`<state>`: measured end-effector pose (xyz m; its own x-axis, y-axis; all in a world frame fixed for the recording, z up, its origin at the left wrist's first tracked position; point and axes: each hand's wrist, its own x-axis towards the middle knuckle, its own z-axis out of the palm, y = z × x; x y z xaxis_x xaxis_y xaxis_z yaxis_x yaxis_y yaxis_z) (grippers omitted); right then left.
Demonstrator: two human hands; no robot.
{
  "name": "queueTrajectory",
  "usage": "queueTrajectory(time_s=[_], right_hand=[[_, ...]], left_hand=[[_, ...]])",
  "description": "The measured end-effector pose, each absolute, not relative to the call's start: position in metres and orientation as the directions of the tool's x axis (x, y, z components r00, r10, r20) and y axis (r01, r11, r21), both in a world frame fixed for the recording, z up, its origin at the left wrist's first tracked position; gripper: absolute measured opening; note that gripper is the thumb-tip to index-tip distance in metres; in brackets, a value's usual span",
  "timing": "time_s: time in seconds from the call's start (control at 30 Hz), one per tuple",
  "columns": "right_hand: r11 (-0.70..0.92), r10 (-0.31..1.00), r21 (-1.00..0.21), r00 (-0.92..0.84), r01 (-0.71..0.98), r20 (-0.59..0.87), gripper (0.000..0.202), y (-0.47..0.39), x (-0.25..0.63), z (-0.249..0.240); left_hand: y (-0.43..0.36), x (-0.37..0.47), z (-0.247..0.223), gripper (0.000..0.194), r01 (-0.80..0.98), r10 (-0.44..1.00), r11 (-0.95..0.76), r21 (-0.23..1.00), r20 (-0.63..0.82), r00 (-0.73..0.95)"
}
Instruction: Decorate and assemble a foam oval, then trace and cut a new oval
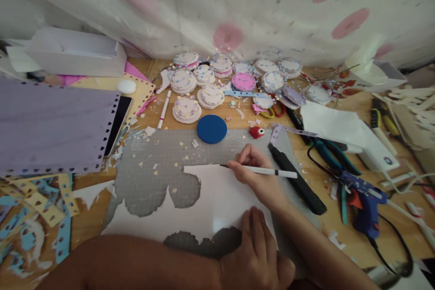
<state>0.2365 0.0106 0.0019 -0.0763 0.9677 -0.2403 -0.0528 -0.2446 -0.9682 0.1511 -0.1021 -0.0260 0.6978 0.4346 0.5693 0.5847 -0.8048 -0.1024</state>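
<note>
In my right hand (pixel 253 167) is a slim white marker pen (pixel 278 172) with a dark band. Its dark tip points left, at the upper edge of a sheet of white paper (pixel 224 195). Large scalloped pieces are cut out of that sheet along its left and lower sides. My left hand (pixel 254 249) lies on the paper's lower right part, fingers stretched out and flat, with the forearm crossing the front. Under the paper is a grey cutting mat (pixel 136 158). Beyond it lies a blue disc (pixel 211 129), with a small red craft punch (pixel 256 132) to its right.
Several layered paper rounds (pixel 183 81) stand at the back by the curtain. A black utility knife (pixel 299 181), a blue glue gun (pixel 367 208) and pliers (pixel 336 156) lie right. Left are purple sheets (pixel 50 127), a phone (pixel 118 122) and paper scraps (pixel 44 204).
</note>
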Motion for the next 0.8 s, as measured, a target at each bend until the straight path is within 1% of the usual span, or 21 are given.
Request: queueTrajectory(time_s=[0.1,0.2,0.27,0.37,0.43,0.5,0.63,0.67,0.8], right_hand=[[-0.205,0.978,-0.979,-0.03,0.004,-0.205,0.037,0.012,0.228,-0.006],[-0.151,0.988,-0.987,0.025,0.059,-0.149,0.039,0.008,0.226,-0.013],[-0.121,0.992,-0.986,0.04,0.112,-0.117,0.039,0.005,0.227,-0.014],[-0.078,0.997,-0.978,0.043,0.191,-0.071,0.037,0.003,0.228,-0.015],[-0.061,0.998,-0.972,0.041,0.227,-0.053,0.036,0.003,0.228,-0.016],[-0.053,0.998,-0.969,0.042,0.243,-0.045,0.035,0.003,0.227,-0.017],[-0.045,0.999,-0.967,0.041,0.251,-0.036,0.035,0.003,0.228,-0.019],[-0.043,0.999,-0.967,0.038,0.252,-0.034,0.035,0.003,0.228,-0.019],[-0.026,0.999,-0.966,0.036,0.257,-0.017,0.034,0.004,0.227,-0.019]], left_hand=[[-0.103,0.154,-0.028,0.019,0.599,0.43,-0.795,-0.093,0.61,0.666],[-0.107,0.157,-0.032,0.018,0.661,0.5,-0.749,-0.049,0.611,0.613],[-0.108,0.157,-0.033,0.018,0.647,0.491,-0.76,-0.063,0.596,0.635],[-0.107,0.155,-0.033,0.019,0.594,0.435,-0.799,-0.094,0.592,0.679],[-0.106,0.154,-0.033,0.02,0.612,0.456,-0.788,-0.067,0.605,0.653],[-0.105,0.154,-0.032,0.019,0.596,0.438,-0.8,-0.068,0.614,0.657],[-0.104,0.156,-0.031,0.018,0.674,0.517,-0.739,-0.007,0.635,0.574],[-0.104,0.156,-0.031,0.018,0.669,0.509,-0.743,-0.002,0.649,0.566],[-0.104,0.154,-0.031,0.018,0.599,0.44,-0.799,-0.051,0.63,0.641]])
